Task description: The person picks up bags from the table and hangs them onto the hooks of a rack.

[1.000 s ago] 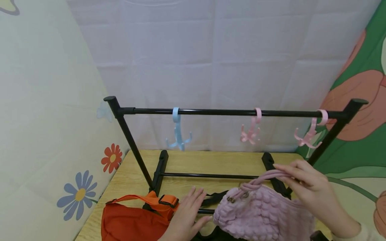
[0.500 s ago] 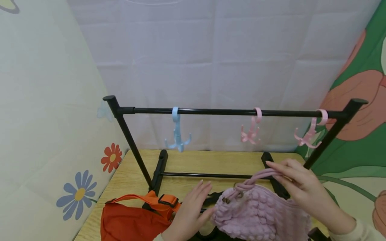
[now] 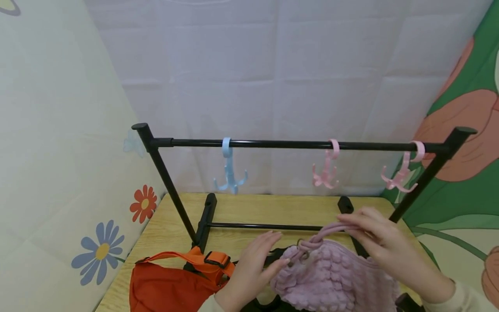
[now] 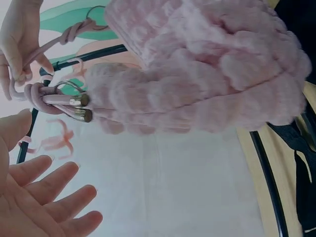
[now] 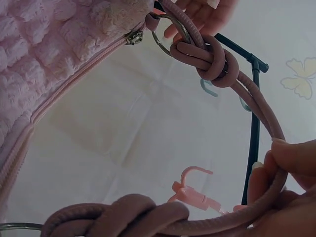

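A fluffy, quilted pink handbag (image 3: 335, 277) hangs at the lower right in the head view. My right hand (image 3: 383, 249) pinches its knotted cord handle (image 3: 325, 232) between thumb and fingers, as the right wrist view also shows. Metal rings join the handle to the bag, and a zipper (image 5: 79, 79) runs along its top. My left hand (image 3: 255, 266) is beside the handle's left knot, fingers spread and palm toward the bag; in the left wrist view its fingers (image 4: 59, 190) hold nothing. An orange-red bag (image 3: 171, 286) with an orange strap lies left of my left hand.
A black rack stands on the wooden table (image 3: 273, 208), its top bar (image 3: 273, 144) crossing in front of a white cloth. From the bar hang a light blue hook (image 3: 230, 171) and two pink hooks (image 3: 325, 171). Something black lies beneath the handbag.
My right hand has moved slightly left with the handbag. My left hand has lifted from beside the orange-red bag and shifted right and up, toward the handle's knot.
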